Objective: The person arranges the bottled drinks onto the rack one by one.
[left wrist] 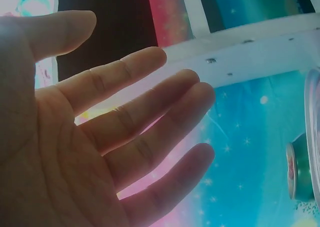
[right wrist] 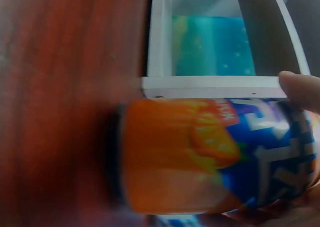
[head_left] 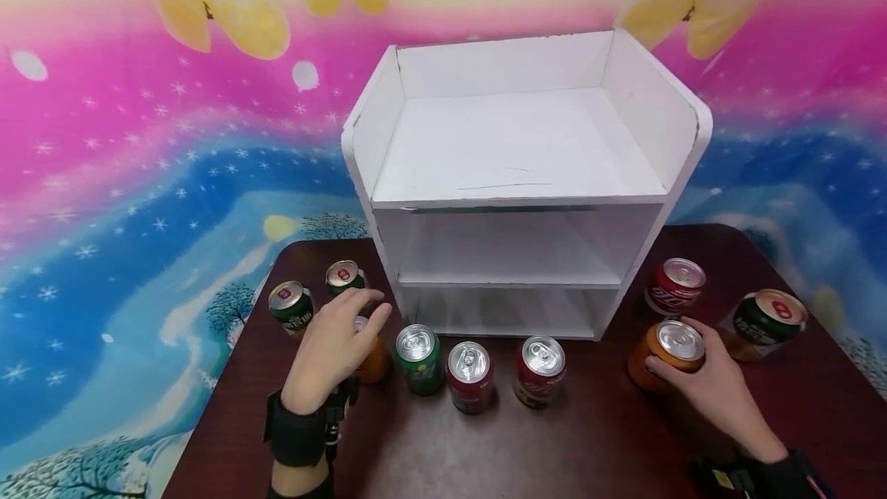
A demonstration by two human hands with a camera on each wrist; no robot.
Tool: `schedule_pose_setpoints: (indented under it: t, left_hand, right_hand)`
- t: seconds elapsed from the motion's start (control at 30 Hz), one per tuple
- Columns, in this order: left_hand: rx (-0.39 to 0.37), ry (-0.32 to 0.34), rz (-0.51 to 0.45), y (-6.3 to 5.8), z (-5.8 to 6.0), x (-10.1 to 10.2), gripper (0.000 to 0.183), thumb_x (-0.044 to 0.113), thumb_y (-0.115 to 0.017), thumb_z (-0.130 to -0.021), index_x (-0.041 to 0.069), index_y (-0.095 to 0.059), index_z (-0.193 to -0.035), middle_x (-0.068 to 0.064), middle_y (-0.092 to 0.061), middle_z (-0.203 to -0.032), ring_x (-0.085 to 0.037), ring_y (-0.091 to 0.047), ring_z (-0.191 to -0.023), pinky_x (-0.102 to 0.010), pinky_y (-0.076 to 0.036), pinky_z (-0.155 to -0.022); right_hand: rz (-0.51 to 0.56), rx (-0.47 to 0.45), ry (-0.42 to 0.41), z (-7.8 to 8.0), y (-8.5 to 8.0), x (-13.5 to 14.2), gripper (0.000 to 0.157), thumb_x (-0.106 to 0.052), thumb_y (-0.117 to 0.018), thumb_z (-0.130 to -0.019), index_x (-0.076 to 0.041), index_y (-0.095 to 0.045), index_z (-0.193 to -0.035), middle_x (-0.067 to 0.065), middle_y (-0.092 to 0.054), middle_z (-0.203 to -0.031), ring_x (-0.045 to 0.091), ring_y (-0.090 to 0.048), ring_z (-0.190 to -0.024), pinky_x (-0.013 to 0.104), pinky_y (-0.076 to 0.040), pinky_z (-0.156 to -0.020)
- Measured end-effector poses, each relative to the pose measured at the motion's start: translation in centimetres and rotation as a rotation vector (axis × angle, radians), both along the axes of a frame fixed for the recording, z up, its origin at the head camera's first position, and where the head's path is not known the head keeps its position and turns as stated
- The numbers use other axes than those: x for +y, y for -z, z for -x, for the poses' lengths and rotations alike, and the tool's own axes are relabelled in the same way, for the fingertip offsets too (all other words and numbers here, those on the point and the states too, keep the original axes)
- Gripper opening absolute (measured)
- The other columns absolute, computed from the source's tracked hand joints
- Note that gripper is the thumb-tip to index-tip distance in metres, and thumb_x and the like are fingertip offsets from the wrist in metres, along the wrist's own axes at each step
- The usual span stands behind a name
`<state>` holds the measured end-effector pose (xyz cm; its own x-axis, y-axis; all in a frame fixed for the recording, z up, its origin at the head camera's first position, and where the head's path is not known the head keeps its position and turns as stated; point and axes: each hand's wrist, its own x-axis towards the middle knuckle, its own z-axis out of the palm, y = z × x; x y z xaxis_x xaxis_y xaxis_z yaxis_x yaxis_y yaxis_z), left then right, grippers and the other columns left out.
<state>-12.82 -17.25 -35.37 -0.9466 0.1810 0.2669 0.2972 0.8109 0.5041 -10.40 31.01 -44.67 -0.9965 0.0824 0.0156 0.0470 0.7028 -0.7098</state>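
Head view. Nine cans, standing on one dark table (head_left: 443,453): two orange, three red, three dark green, one bright green. Two hands, two black wristbands, one white shelf (head_left: 516,145) of three open-fronted levels, one printed backdrop (head_left: 90,199).

At left: two dark green cans (head_left: 292,309) (head_left: 344,276), near the table's left and rear edges; left orange can (head_left: 376,364), partly hidden behind left hand (head_left: 333,353). Contact there — cannot tell. Along the shelf's front, left to right: bright green can (head_left: 419,360), then two red cans (head_left: 470,380) (head_left: 539,376), with a wider gap between the reds than between green and red. At right: right orange can (head_left: 677,339), in the grip of right hand (head_left: 721,387), thumb to the near side; behind it a third red can (head_left: 674,287), near the shelf's side wall; beside the hand a third dark green can (head_left: 762,322), toward the table's right edge. Open room: a broad stretch of wood before the row, between the wrists; a narrower one between the second red can and the right orange can.

Left wrist view. One left hand, palm bare, four fingers and thumb extended and parted. Past the fingertips, shelf edges and backdrop; at the right border, one green can (left wrist: 301,172), part cut off.

Right wrist view. One orange can, blue and white on the label, with thumb and fingers curled round the upper end. Base near the wood — contact too blurred to tell. Just beyond, the shelf's white edges and open compartments.
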Motion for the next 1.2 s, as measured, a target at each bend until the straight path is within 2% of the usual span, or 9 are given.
schedule_pose_setpoints:
  t: [0.1,0.23,0.3,0.37,0.47,0.63,0.83,1.03,1.2]
  left_hand:
    - [-0.013,-0.014,-0.01,-0.2,0.2,-0.3,0.038,0.042,-0.05,-0.097,0.013,-0.064,-0.118,-0.006,-0.061,-0.117,-0.023,-0.064,-0.086,-0.043,-0.05,-0.078]
    - [-0.027,-0.016,-0.018,-0.3,0.5,-0.3,0.038,0.04,-0.05,-0.097,0.012,-0.063,-0.119,-0.007,-0.061,-0.117,-0.022,-0.064,-0.084,-0.043,-0.051,-0.077]
    - [-0.034,-0.021,-0.014,-0.2,0.7,-0.3,0.037,0.039,-0.051,-0.097,0.012,-0.063,-0.119,-0.006,-0.061,-0.116,-0.02,-0.064,-0.082,-0.042,-0.051,-0.076]
    - [-0.035,-0.025,-0.009,-0.1,0.8,-0.2,0.035,0.038,-0.052,-0.097,0.012,-0.064,-0.117,-0.006,-0.061,-0.115,-0.018,-0.064,-0.079,-0.041,-0.051,-0.074]
    - [-0.039,-0.022,-0.009,0.1,1.0,0.0,0.031,0.038,-0.054,-0.096,0.014,-0.064,-0.112,-0.005,-0.061,-0.11,-0.017,-0.062,-0.077,-0.039,-0.05,-0.071]
    - [-0.053,-0.034,-0.012,0.5,1.3,0.1,0.029,0.036,-0.057,-0.095,0.013,-0.063,-0.112,-0.005,-0.059,-0.105,-0.018,-0.059,-0.079,-0.038,-0.049,-0.07]
    - [-0.1,-0.037,0.005,0.7,1.2,0.0,0.031,0.037,-0.054,-0.096,0.014,-0.063,-0.115,-0.004,-0.059,-0.108,-0.017,-0.062,-0.082,-0.038,-0.05,-0.073]
    - [-0.099,-0.029,0.004,0.7,1.1,0.1,0.029,0.036,-0.053,-0.096,0.015,-0.063,-0.114,-0.003,-0.059,-0.108,-0.018,-0.063,-0.083,-0.039,-0.05,-0.073]
    - [-0.103,-0.027,0.013,0.7,1.2,-0.1,0.03,0.037,-0.053,-0.096,0.014,-0.063,-0.114,-0.004,-0.059,-0.106,-0.019,-0.062,-0.083,-0.038,-0.05,-0.072]
  right_hand:
    - [0.065,-0.027,0.003,0.4,0.7,0.3,0.092,-0.037,-0.072,-0.084,0.006,-0.017,-0.144,0.031,-0.037,-0.129,0.043,-0.046,-0.109,0.047,-0.046,-0.078]
    - [0.089,-0.027,-0.014,0.8,1.5,0.6,0.09,-0.033,-0.076,-0.08,0.004,-0.022,-0.141,0.025,-0.042,-0.126,0.007,-0.049,-0.099,0.023,-0.045,-0.07]
    - [0.112,-0.035,-0.024,0.7,1.7,0.7,0.091,-0.032,-0.078,-0.079,0.004,-0.021,-0.141,0.024,-0.042,-0.126,-0.005,-0.045,-0.092,0.02,-0.044,-0.069]
    - [0.123,-0.041,-0.037,0.7,2.0,0.8,0.092,-0.031,-0.078,-0.078,0.004,-0.021,-0.141,0.023,-0.042,-0.126,-0.012,-0.042,-0.089,0.02,-0.045,-0.069]
    - [0.095,-0.011,-0.052,0.7,2.1,1.1,0.087,-0.032,-0.079,-0.077,0.001,-0.027,-0.138,0.02,-0.046,-0.122,-0.013,-0.044,-0.087,0.02,-0.046,-0.069]
    - [0.01,0.105,-0.045,1.1,2.3,1.4,0.077,-0.032,-0.081,-0.075,-0.003,-0.039,-0.132,0.016,-0.053,-0.114,-0.015,-0.044,-0.087,0.015,-0.042,-0.067]
    - [-0.015,0.137,-0.019,0.9,2.2,1.2,0.076,-0.031,-0.082,-0.073,-0.001,-0.04,-0.129,0.018,-0.054,-0.113,-0.017,-0.04,-0.085,0.015,-0.041,-0.064]
    - [0.059,0.174,-0.057,0.6,1.0,0.8,0.073,-0.024,-0.08,-0.077,-0.001,-0.036,-0.131,0.015,-0.051,-0.114,-0.013,-0.045,-0.089,0.013,-0.044,-0.067]
    - [0.149,0.27,-0.105,0.7,-0.7,-0.2,0.07,-0.008,-0.078,-0.077,-0.005,-0.037,-0.133,0.003,-0.048,-0.114,-0.005,-0.049,-0.095,0.01,-0.043,-0.072]
